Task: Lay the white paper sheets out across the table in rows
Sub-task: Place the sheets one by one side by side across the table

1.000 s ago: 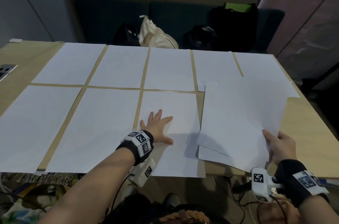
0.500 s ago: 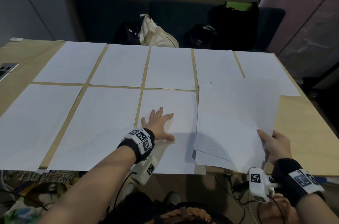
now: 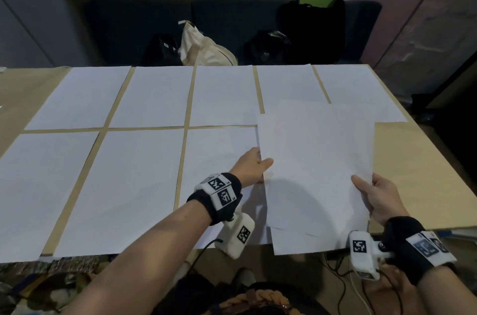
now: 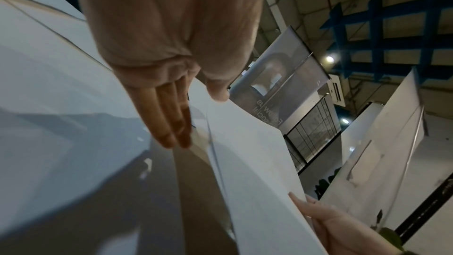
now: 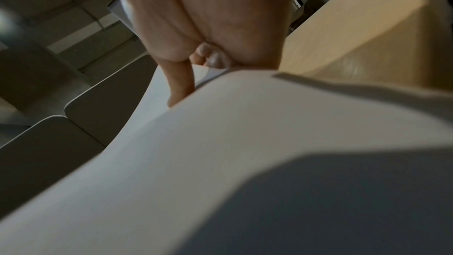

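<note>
White paper sheets lie flat on the wooden table [image 3: 418, 172] in two rows: several in the back row [image 3: 154, 95] and three in the front row [image 3: 124, 185]. My right hand [image 3: 379, 196] grips a stack of sheets [image 3: 317, 172] by its right edge, thumb on top, and holds it above the table's right part. My left hand [image 3: 254, 167] is at the stack's left edge. In the left wrist view its thumb [image 4: 218, 92] touches the top sheet [image 4: 257, 162], and its fingers [image 4: 169, 123] are straight, just below the paper. The right wrist view shows the stack [image 5: 220, 123] bending under my right hand [image 5: 208, 26].
A cream bag [image 3: 206, 49] and black bags [image 3: 309, 28] sit on a dark bench behind the table. Bare wood shows at the front right of the table. Cables [image 3: 343, 283] hang below the table's front edge.
My left hand has lifted off the third front-row sheet and moved right to the held stack's left edge. The stack has shifted a little left and nearer.
</note>
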`<action>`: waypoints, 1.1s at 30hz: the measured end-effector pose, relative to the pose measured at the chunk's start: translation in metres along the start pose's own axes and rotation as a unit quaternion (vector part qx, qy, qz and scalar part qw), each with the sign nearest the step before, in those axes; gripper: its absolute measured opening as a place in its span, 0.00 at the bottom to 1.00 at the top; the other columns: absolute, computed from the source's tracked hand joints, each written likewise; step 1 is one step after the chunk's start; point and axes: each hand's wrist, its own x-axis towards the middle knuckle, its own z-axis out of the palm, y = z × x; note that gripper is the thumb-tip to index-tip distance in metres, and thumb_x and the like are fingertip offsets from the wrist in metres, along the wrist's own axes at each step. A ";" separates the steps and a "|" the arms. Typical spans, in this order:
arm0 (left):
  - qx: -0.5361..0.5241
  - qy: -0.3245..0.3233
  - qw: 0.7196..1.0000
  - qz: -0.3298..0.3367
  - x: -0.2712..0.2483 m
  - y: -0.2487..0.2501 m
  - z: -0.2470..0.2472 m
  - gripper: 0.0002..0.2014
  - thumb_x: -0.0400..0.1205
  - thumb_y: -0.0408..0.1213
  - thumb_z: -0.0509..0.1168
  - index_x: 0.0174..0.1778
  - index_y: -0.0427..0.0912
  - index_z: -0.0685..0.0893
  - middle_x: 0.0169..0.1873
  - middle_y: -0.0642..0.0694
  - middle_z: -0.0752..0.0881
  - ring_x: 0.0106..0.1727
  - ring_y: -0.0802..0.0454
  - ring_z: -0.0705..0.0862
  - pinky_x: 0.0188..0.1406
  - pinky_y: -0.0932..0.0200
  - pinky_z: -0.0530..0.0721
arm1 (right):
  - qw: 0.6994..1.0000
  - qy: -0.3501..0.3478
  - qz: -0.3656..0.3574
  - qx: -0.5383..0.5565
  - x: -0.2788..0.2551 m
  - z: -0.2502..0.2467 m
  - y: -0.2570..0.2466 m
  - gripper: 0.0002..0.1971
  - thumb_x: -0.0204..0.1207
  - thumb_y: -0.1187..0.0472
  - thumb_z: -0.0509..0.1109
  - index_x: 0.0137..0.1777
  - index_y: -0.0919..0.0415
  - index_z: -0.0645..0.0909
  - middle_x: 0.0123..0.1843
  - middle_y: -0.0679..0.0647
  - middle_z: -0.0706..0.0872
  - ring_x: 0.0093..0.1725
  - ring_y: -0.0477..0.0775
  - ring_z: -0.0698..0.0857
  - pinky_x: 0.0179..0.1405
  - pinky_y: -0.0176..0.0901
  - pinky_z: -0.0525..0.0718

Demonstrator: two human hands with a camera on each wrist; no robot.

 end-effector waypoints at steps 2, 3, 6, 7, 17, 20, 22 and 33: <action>-0.064 0.002 0.998 -0.001 0.004 0.001 0.004 0.22 0.81 0.29 0.61 0.72 0.36 0.68 0.60 0.33 0.84 0.54 0.37 0.86 0.48 0.49 0.88 | 1.000 0.000 -0.006 0.005 -0.003 -0.001 -0.002 0.15 0.79 0.71 0.63 0.65 0.72 0.75 0.19 0.44 0.87 0.16 0.36 0.83 0.15 0.25 0.78; -0.086 0.009 0.996 -0.008 0.005 0.002 0.005 0.23 0.81 0.26 0.62 0.72 0.36 0.67 0.55 0.33 0.85 0.47 0.40 0.86 0.39 0.52 0.88 | 1.000 0.007 -0.011 0.008 -0.003 -0.001 -0.003 0.14 0.80 0.71 0.61 0.65 0.69 0.74 0.15 0.44 0.84 0.13 0.36 0.80 0.12 0.24 0.75; -0.103 0.029 0.994 -0.029 0.010 0.004 0.009 0.27 0.77 0.26 0.68 0.72 0.36 0.69 0.37 0.42 0.83 0.31 0.51 0.82 0.30 0.56 0.87 | 0.999 0.041 -0.028 -0.003 -0.004 -0.003 -0.006 0.07 0.82 0.71 0.60 0.58 0.66 0.73 0.08 0.46 0.75 0.07 0.35 0.71 0.07 0.23 0.66; -0.101 0.030 0.994 -0.039 0.012 0.005 0.010 0.27 0.76 0.26 0.70 0.71 0.35 0.70 0.35 0.42 0.82 0.28 0.52 0.81 0.27 0.57 0.86 | 0.998 0.057 -0.031 -0.007 0.000 -0.005 -0.005 0.04 0.82 0.69 0.61 0.53 0.67 0.74 0.09 0.47 0.76 0.08 0.36 0.72 0.07 0.23 0.66; -0.075 0.068 0.994 -0.042 0.023 0.009 0.022 0.21 0.77 0.31 0.66 0.67 0.36 0.73 0.53 0.33 0.84 0.53 0.35 0.86 0.51 0.41 0.88 | 0.997 0.068 -0.022 -0.025 0.006 -0.019 -0.022 0.14 0.79 0.67 0.65 0.62 0.73 0.75 0.27 0.51 0.84 0.20 0.43 0.82 0.11 0.24 0.74; -0.048 0.058 0.996 -0.037 0.026 0.011 0.030 0.23 0.77 0.32 0.64 0.69 0.38 0.69 0.60 0.31 0.81 0.61 0.33 0.83 0.61 0.37 0.83 | 0.997 0.066 -0.030 -0.030 0.007 -0.025 -0.030 0.09 0.81 0.69 0.62 0.60 0.67 0.74 0.15 0.47 0.82 0.10 0.35 0.76 0.09 0.23 0.71; -0.040 0.060 0.997 -0.036 0.027 0.013 0.036 0.23 0.77 0.30 0.63 0.69 0.37 0.67 0.52 0.33 0.82 0.55 0.34 0.83 0.61 0.38 0.82 | 0.996 0.076 -0.032 -0.043 0.014 -0.036 -0.032 0.10 0.81 0.70 0.62 0.60 0.66 0.75 0.28 0.54 0.87 0.12 0.35 0.79 0.12 0.24 0.76; 0.062 0.068 0.995 -0.024 0.027 0.008 0.048 0.25 0.79 0.23 0.56 0.73 0.42 0.65 0.49 0.43 0.76 0.35 0.55 0.74 0.28 0.66 0.71 | 0.936 0.188 -0.007 -0.297 0.054 -0.099 -0.043 0.16 0.79 0.71 0.60 0.61 0.82 0.77 0.51 0.71 0.81 0.51 0.65 0.80 0.51 0.51 0.75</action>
